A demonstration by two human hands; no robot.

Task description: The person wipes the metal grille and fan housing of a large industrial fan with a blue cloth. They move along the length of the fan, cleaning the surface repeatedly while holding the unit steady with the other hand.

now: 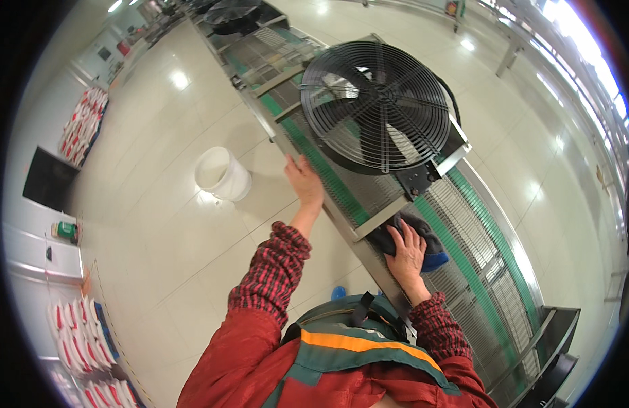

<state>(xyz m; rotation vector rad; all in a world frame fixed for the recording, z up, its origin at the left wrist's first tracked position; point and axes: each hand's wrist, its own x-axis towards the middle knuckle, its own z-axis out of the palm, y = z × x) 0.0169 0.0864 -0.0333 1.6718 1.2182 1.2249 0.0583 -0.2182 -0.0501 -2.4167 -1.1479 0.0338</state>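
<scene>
My right hand (407, 255) presses on a dark grey cloth with a blue edge (432, 255), which lies on the near side of a metal mesh conveyor belt (462, 255) with green strips. My left hand (305, 182) rests at the conveyor's left metal side rail, its fingers spread and no object seen in it. Beyond both hands, a large black axial fan with a round wire guard (378, 107) sits on a metal frame over the belt. A metal crossbar (383, 218) of that frame runs between my hands, just beyond the cloth.
A white plastic bucket (225, 176) stands on the tiled floor to the left. Another black fan (230, 13) is farther along the conveyor. Stacks of white and red bags (83, 125) stand at the far left. A dark metal housing (554, 331) crosses the belt at the lower right.
</scene>
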